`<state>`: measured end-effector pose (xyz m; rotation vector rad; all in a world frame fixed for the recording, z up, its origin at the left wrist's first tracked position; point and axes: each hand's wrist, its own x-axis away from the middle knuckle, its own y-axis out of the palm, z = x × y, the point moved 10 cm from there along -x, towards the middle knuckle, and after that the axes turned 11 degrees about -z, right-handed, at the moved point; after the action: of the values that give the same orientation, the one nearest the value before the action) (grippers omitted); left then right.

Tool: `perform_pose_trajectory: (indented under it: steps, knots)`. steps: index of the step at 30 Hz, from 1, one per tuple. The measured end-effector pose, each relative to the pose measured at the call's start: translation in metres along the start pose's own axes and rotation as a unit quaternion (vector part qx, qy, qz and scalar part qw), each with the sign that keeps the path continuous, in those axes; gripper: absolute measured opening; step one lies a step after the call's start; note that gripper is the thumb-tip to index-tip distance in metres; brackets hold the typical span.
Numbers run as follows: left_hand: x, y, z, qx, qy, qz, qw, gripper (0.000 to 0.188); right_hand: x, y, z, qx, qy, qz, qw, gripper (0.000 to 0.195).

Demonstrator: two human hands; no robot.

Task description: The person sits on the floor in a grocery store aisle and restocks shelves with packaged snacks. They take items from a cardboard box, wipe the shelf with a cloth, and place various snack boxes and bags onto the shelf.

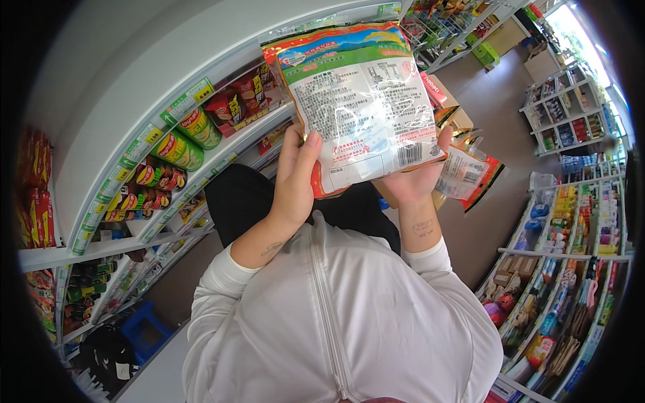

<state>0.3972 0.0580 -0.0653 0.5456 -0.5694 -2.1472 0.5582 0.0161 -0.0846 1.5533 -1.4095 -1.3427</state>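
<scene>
Both hands hold up a large plastic food bag (370, 108), with its printed back towards me. The bag has a red edge, a green and blue band along the top, and a white panel with writing and a barcode. My left hand (297, 176) grips its lower left side, the thumb lying on the front. At the lower right corner, my right hand (415, 179) supports it from beneath, with the thumb at the edge and the other fingers hidden behind. Beyond my right wrist is another packet (461, 174) with a red and black edge, partly covered.
Shelving on the left carries green Lay's cans (177, 149) and red snack bags (237, 103) behind a price-label rail (126, 163). A carton (456, 118) stands past the bag. A blue plastic stool (146, 330) is at lower left. Stocked racks (564, 257) line the right, across the brown floor (496, 101).
</scene>
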Motion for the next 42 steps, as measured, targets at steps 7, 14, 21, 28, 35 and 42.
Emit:
perform_pose_trajectory:
  steps: [7, 14, 21, 28, 35, 42]
  knots:
    - [-0.001, -0.002, -0.001, -0.014, -0.001, -0.004, 1.0, 0.035, 0.0, 0.005, 0.002, -0.013, 0.005, -0.018, 1.0, 0.087]
    - [-0.002, 0.002, -0.006, -0.039, -0.001, -0.015, 0.999, 0.041, 0.013, 0.022, 0.019, -0.118, -0.033, -0.047, 0.991, 0.097]
    - [-0.005, 0.005, -0.012, -0.027, -0.018, -0.03, 0.999, 0.041, 0.023, 0.048, 0.012, 0.129, -0.12, -0.096, 0.98, 0.098]
    - [-0.011, -0.003, 0.002, -0.284, -0.011, -0.059, 0.957, 0.039, 0.048, 0.034, -0.011, 0.591, -0.17, 0.064, 0.786, 0.067]
    - [0.012, 0.031, 0.025, -0.104, -0.03, -0.189, 0.976, 0.068, 0.033, 0.123, 0.02, 0.881, -0.256, -0.197, 0.345, 0.046]
    - [-0.019, -0.002, 0.063, -0.107, -0.025, -0.006, 0.994, 0.041, 0.059, 0.133, 0.029, 0.873, -0.354, -0.091, 0.322, 0.041]
